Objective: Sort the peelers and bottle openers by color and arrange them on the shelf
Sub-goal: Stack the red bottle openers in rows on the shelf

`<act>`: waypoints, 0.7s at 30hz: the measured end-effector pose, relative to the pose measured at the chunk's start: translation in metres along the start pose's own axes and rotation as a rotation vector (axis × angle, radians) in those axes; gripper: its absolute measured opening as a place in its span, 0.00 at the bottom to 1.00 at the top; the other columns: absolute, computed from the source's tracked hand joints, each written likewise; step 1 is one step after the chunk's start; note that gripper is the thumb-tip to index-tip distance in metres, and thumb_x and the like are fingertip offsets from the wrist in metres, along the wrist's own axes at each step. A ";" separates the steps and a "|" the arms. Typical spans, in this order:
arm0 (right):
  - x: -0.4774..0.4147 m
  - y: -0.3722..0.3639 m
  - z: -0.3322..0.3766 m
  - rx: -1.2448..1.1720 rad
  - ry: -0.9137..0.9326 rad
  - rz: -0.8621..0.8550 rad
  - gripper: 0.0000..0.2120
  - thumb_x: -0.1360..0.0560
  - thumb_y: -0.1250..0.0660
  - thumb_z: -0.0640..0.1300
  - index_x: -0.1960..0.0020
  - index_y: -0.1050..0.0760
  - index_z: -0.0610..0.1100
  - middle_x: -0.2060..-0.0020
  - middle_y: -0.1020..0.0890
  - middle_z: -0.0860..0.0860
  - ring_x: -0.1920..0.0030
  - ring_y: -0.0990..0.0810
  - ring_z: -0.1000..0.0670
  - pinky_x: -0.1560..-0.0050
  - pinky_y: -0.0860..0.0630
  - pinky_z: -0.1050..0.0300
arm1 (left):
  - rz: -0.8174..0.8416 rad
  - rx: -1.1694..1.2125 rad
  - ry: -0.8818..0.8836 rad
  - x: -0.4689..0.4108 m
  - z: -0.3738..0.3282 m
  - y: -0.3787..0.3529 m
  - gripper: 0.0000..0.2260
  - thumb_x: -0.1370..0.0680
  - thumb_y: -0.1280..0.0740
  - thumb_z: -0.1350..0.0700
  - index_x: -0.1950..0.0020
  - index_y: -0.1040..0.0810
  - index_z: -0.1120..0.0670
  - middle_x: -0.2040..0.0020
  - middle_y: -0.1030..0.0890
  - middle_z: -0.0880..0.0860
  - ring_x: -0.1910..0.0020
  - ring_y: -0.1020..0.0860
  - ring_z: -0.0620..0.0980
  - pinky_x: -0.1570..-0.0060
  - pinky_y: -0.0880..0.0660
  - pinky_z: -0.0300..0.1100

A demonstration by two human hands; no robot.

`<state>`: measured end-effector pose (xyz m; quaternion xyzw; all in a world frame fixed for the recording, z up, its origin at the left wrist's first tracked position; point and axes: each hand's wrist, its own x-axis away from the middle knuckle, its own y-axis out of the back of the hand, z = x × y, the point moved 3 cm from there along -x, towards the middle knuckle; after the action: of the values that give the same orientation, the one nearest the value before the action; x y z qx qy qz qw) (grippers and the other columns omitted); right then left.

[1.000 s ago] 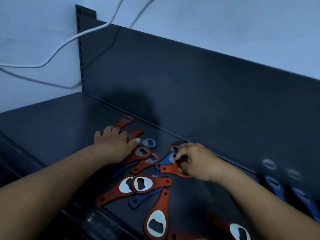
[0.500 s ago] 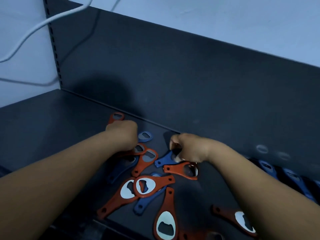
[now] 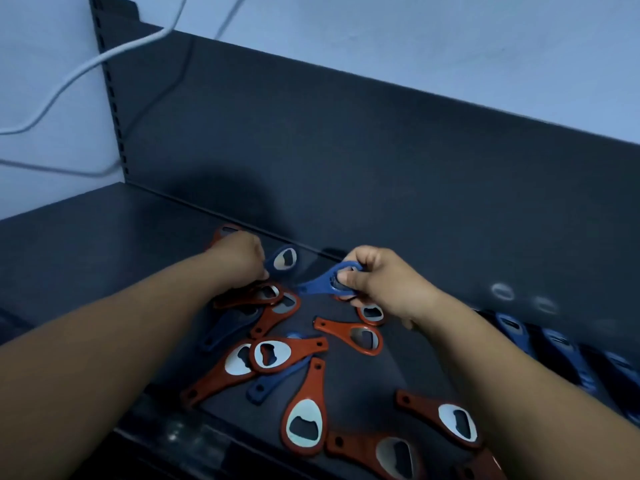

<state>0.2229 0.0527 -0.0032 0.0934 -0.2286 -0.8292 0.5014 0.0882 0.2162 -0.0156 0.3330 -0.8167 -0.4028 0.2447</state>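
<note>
Right grip (image 3: 384, 285) pinches a blue opener (image 3: 320, 284) by its head, handle pointing left; blue row (image 3: 512, 327) lies rightward; left grip (image 3: 239, 258) curled, hold unclear

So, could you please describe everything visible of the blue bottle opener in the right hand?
The blue bottle opener is flat, teardrop-shaped and plastic-looking, with an opening in its wide head. The right hand pinches that head, thumb across the opening; the narrow handle points left, seemingly lifted off the shelf.
</note>
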 end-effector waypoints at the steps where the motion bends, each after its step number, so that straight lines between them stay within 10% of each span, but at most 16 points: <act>1: 0.002 -0.001 0.003 -0.064 0.006 -0.005 0.10 0.22 0.36 0.35 0.61 0.28 0.44 0.65 0.22 0.45 0.69 0.25 0.53 0.68 0.28 0.63 | -0.023 0.122 0.003 0.005 -0.002 0.002 0.05 0.29 0.26 0.60 0.57 0.21 0.55 0.59 0.20 0.53 0.58 0.21 0.53 0.59 0.27 0.40; 9: 0.013 -0.014 0.015 -0.603 -0.053 -0.032 0.07 0.21 0.38 0.36 0.57 0.28 0.44 0.63 0.19 0.47 0.67 0.19 0.52 0.67 0.20 0.59 | 0.220 0.797 -0.036 0.058 -0.029 -0.007 0.05 0.23 0.33 0.60 0.59 0.23 0.57 0.62 0.22 0.57 0.67 0.25 0.51 0.63 0.27 0.42; 16: 0.030 0.003 0.007 -0.624 -0.082 -0.165 0.14 0.22 0.37 0.34 0.38 0.30 0.42 0.50 0.21 0.43 0.60 0.20 0.48 0.72 0.24 0.62 | -0.017 -0.337 0.142 0.090 0.017 0.004 0.14 0.25 0.31 0.46 0.54 0.25 0.56 0.56 0.24 0.53 0.56 0.25 0.52 0.59 0.31 0.41; 21: 0.047 0.004 -0.008 -0.557 -0.165 -0.166 0.05 0.21 0.40 0.35 0.49 0.28 0.43 0.51 0.20 0.43 0.52 0.18 0.46 0.68 0.22 0.60 | -0.051 -0.443 0.186 0.098 0.032 -0.006 0.09 0.25 0.32 0.50 0.54 0.26 0.55 0.56 0.25 0.52 0.56 0.26 0.52 0.58 0.30 0.42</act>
<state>0.2065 0.0074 -0.0043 -0.0971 -0.0241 -0.9030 0.4178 0.0047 0.1568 -0.0248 0.3273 -0.6738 -0.5456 0.3758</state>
